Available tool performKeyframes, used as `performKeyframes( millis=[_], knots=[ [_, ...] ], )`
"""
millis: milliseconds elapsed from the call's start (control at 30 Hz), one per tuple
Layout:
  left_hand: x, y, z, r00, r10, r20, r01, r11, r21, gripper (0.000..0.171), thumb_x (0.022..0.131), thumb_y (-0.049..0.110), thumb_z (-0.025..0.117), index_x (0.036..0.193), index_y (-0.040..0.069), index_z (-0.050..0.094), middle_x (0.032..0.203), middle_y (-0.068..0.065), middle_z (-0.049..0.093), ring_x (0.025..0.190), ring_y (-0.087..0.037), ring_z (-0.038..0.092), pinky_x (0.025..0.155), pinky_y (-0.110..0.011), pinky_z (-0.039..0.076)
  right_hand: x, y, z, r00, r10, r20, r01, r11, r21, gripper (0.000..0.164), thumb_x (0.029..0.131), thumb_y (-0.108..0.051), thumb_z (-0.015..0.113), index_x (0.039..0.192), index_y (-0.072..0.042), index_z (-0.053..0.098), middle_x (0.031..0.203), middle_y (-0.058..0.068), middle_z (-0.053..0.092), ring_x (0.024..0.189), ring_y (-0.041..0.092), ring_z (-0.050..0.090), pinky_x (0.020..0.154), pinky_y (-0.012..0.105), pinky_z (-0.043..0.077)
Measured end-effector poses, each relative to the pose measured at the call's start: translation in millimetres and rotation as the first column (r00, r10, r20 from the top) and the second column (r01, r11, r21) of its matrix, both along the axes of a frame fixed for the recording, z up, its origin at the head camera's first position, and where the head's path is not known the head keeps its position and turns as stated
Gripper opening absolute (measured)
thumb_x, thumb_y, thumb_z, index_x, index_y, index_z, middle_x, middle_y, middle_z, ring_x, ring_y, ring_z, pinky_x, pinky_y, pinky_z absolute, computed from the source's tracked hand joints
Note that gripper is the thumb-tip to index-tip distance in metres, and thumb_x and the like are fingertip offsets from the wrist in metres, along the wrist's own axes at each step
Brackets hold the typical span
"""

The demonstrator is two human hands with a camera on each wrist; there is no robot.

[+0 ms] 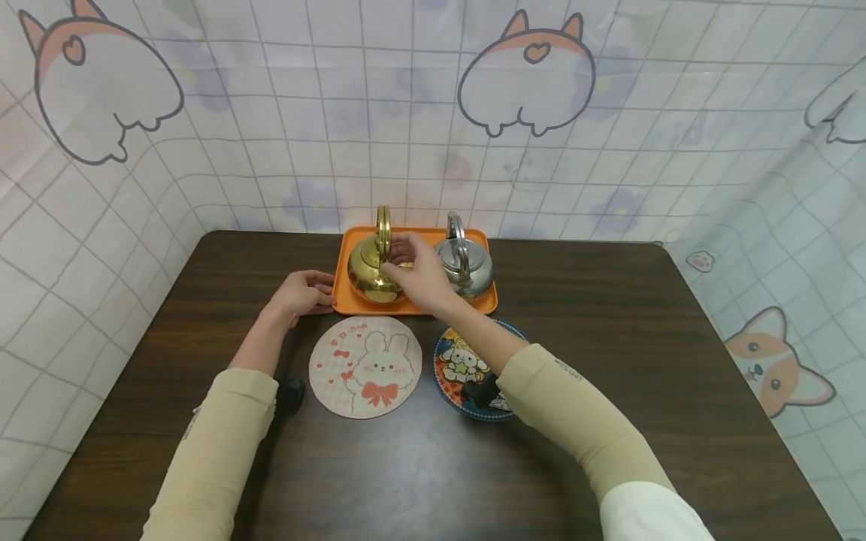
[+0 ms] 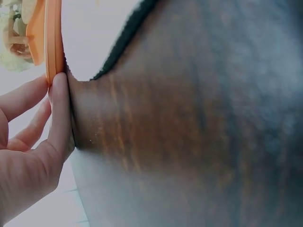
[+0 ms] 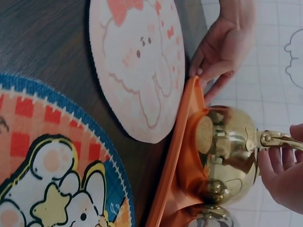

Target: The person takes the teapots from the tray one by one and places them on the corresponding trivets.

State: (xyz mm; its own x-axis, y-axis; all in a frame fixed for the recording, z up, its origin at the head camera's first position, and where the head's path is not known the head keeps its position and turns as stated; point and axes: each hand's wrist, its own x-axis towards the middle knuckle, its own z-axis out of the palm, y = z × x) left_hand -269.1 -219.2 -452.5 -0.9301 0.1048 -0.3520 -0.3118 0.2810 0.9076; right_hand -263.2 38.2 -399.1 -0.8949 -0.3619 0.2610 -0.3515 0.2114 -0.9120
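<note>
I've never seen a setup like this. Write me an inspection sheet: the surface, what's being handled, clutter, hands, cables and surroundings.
Surface: dark wood-grain table.
Job's things: gold kettle, upright on an orange tray.
Clutter: silver kettle on the same tray; round rabbit mat and round blue-rimmed mat on the near side, the latter partly hidden by the right arm.
Left hand: pinches the tray's left edge.
Right hand: at the gold kettle's handle; how firmly it holds, I cannot tell.
Cables: nothing seen.
Surroundings: white grid-patterned backdrop with cartoon animals, behind and beside the table.
</note>
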Motion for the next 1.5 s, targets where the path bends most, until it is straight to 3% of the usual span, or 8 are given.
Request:
performKeyframes(
  millis=[233, 467, 700, 933, 1200, 1500],
  knots=[
    [2.0, -1.4, -1.2, 0.999, 0.022, 0.025, -0.022, 1.000, 0.009, 0.055, 0.100, -0.007, 0.060, 0.151, -0.005, 0.041, 0.134, -0.026, 0.052, 0.096, -0.021, 0.067, 0.093, -0.035, 0.059, -0.8, -6.5, -4.2, 0.999, -0.035, 0.000, 0.035, 0.999, 0.018, 0.034, 0.099, 0.000, 0.065, 0.132, 0.003, 0.057, 0.117, 0.015, 0.063, 0.106, 0.027, 0.063, 0.090, 0.031, 0.056],
    [2.2, -1.2, -1.0, 1.000, 0.020, 0.007, -0.020, 1.000, 0.007, 0.054, 0.100, -0.006, 0.061, 0.150, -0.005, 0.042, 0.131, -0.025, 0.053, 0.097, -0.022, 0.068, 0.094, -0.036, 0.059, -2.7, -5.4, -6.5, 0.999, -0.049, -0.012, 0.049, 0.999, 0.002, 0.026, 0.101, -0.001, 0.064, 0.127, -0.001, 0.061, 0.114, 0.012, 0.065, 0.106, 0.024, 0.063, 0.088, 0.032, 0.056],
    [0.5, -0.6, -0.5, 1.000, 0.023, 0.009, -0.023, 1.000, -0.005, 0.052, 0.100, -0.006, 0.061, 0.149, -0.005, 0.043, 0.129, -0.024, 0.054, 0.098, -0.023, 0.067, 0.095, -0.037, 0.058, -3.4, -4.5, -6.1, 0.999, -0.036, -0.006, 0.036, 0.999, -0.019, 0.024, 0.100, -0.001, 0.066, 0.124, -0.001, 0.063, 0.113, 0.012, 0.066, 0.105, 0.024, 0.063, 0.092, 0.033, 0.054],
    [-1.1, -0.3, -2.0, 0.999, 0.033, 0.014, -0.033, 0.999, 0.003, 0.053, 0.100, -0.007, 0.060, 0.150, -0.004, 0.044, 0.131, -0.025, 0.054, 0.099, -0.023, 0.067, 0.095, -0.036, 0.058, -2.6, -3.1, -6.9, 0.999, -0.038, -0.008, 0.038, 0.999, -0.031, 0.023, 0.100, -0.002, 0.066, 0.123, -0.002, 0.064, 0.112, 0.010, 0.065, 0.103, 0.024, 0.064, 0.085, 0.034, 0.057],
    [-2.7, -0.6, -2.4, 0.999, 0.043, 0.025, -0.043, 0.999, 0.008, 0.052, 0.100, -0.007, 0.061, 0.149, -0.004, 0.045, 0.132, -0.024, 0.053, 0.100, -0.024, 0.066, 0.095, -0.036, 0.058, -0.9, -2.3, -9.1, 0.998, -0.050, -0.032, 0.048, 0.998, -0.051, 0.020, 0.100, -0.003, 0.067, 0.120, -0.002, 0.066, 0.111, 0.009, 0.066, 0.103, 0.022, 0.065, 0.086, 0.033, 0.057],
    [-0.4, -2.8, -2.6, 0.999, 0.038, 0.030, -0.039, 0.999, 0.017, 0.054, 0.100, -0.006, 0.061, 0.151, -0.003, 0.044, 0.138, -0.027, 0.051, 0.113, -0.034, 0.063, 0.098, -0.037, 0.057, 5.7, -0.2, -4.4, 0.998, -0.040, -0.045, 0.038, 0.998, -0.048, 0.023, 0.100, -0.004, 0.067, 0.123, -0.002, 0.066, 0.113, 0.009, 0.066, 0.106, 0.021, 0.064, 0.087, 0.034, 0.057]
  ],
)
